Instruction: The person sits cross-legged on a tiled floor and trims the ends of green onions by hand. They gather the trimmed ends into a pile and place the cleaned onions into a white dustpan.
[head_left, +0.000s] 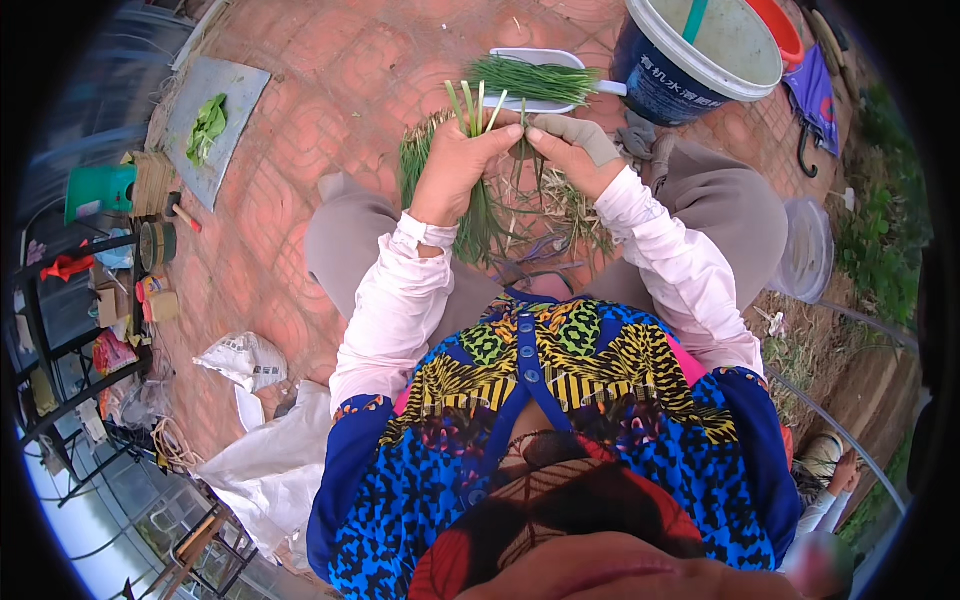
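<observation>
My left hand (459, 166) holds a small bunch of garlic chives (484, 217), pale stem ends up and green leaves hanging below. Grey cloth covers part of my right hand (576, 146), whose thumb and fingers pinch a thin chive stalk (524, 112) close to the left thumb. Beyond the hands, a white plastic scoop (525, 55) carries a heap of green chives (534, 81). Another pile of chives (414, 159) lies on the paving, partly behind my left hand. Dry, straw-coloured trimmings (571, 201) are scattered below my right hand, between the legs.
A large dark-blue bucket (660, 82) with a white rim stands at upper right, near a purple umbrella (814, 101). To the left are a metal sheet (244, 94) bearing leafy greens (208, 129), a hammer (184, 212) and white sacks (262, 465). Another person's hand (845, 472) shows at lower right.
</observation>
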